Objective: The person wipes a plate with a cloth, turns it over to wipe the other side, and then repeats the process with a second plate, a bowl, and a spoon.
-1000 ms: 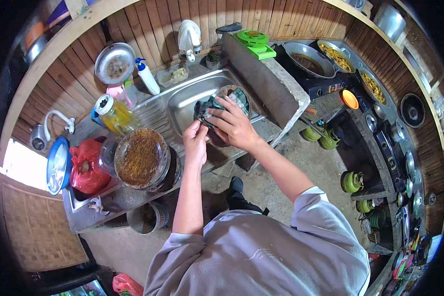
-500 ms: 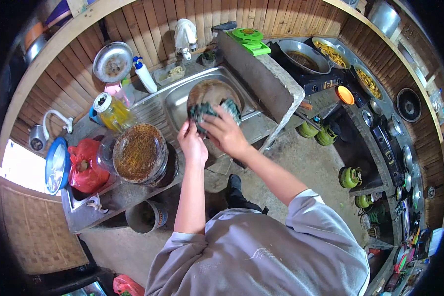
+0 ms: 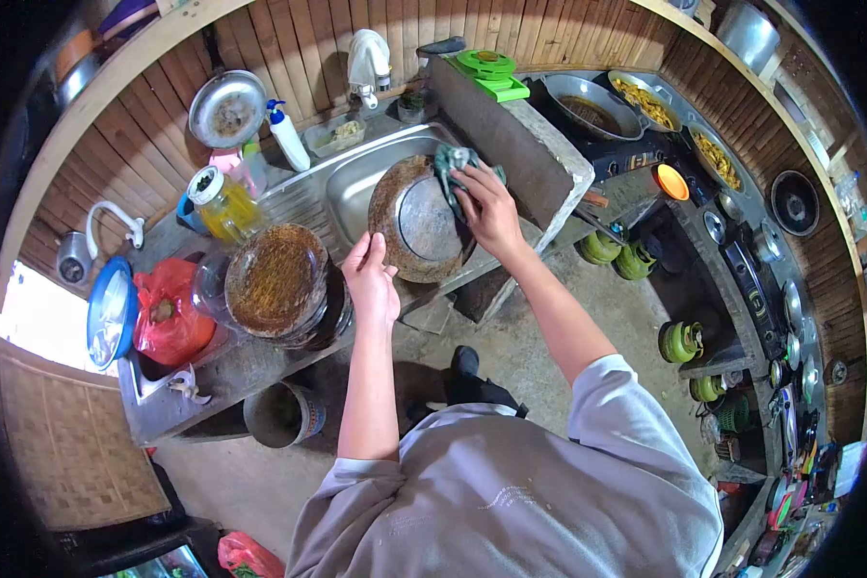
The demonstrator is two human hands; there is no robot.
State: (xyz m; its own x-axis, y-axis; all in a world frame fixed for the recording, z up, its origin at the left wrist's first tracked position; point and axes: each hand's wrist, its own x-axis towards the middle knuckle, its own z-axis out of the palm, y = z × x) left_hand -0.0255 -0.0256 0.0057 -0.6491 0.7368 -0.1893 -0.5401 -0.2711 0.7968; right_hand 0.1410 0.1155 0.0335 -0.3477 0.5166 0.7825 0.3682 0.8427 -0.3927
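A round brown plate (image 3: 387,209) with a grey circular centre is tilted over the front part of the steel sink (image 3: 343,183). My left hand (image 3: 371,279) pinches its left edge between thumb and fingers. With my right hand (image 3: 487,204) I grip a crumpled dark green checked cloth (image 3: 449,166), which presses against the plate's upper right rim. To the left, a stack of similar brown round plates (image 3: 275,279) stands on the counter.
A jar of yellow liquid (image 3: 223,207), a white pump bottle (image 3: 287,140) and a red plastic bag (image 3: 171,308) crowd the counter. A concrete partition (image 3: 520,135) rises right of the sink. Beyond it sit woks (image 3: 592,111) on stoves. A bucket (image 3: 281,414) stands below.
The plate has come nearer and tilted, so its grey centre now shows. My right hand has moved the cloth right and up to the rim, away from my left hand.
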